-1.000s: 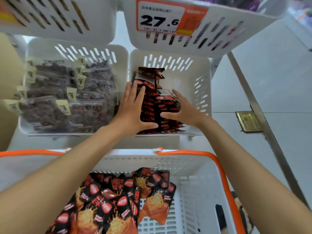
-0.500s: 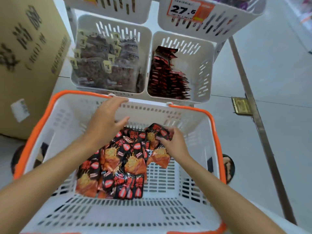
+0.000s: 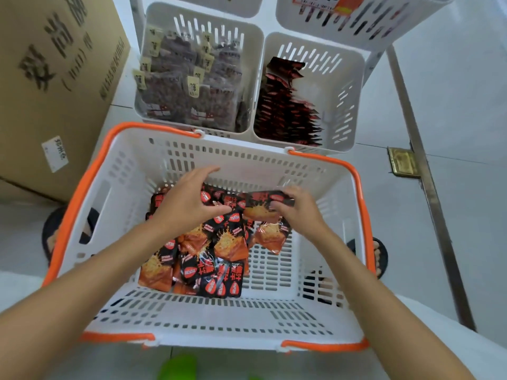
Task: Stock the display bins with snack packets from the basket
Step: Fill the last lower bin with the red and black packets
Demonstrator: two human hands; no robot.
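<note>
Snack packets (image 3: 208, 256) in red, black and orange lie heaped on the slotted bottom of the white basket (image 3: 247, 319) with orange handles. It sits on the pale floor right below you, its far wall just in front of the display bins. Your right hand (image 3: 301, 215) is inside the basket near that far wall, thumb and fingers pinching a lifted packet (image 3: 260, 205) by its right end so that it lies flat above the heap. A second packet (image 3: 271, 238) shows just beneath that hand, and you cannot tell from this view whether it is gripped too or only resting on the pile. Your left hand (image 3: 186, 204) hovers over the left part of the heap, fingers spread and gently curved, thumb pointing toward the lifted packet, grasping nothing. Beyond the basket, the right-hand bin (image 3: 348, 86) holds a row of red-and-black packets (image 3: 285, 111) standing on edge along its left side. The left-hand bin (image 3: 153, 28) beside it is packed with dark bags (image 3: 186, 89) bearing pale yellow labels. Above them an upper bin (image 3: 356, 26) carries an orange price tag (image 3: 323, 2), cut off by the frame edge. A large cardboard box (image 3: 55, 78) stands to your left, just beside the basket's far left corner. On the floor to your right, a brass plate (image 3: 403, 163) lies against a metal strip (image 3: 428, 187).
</note>
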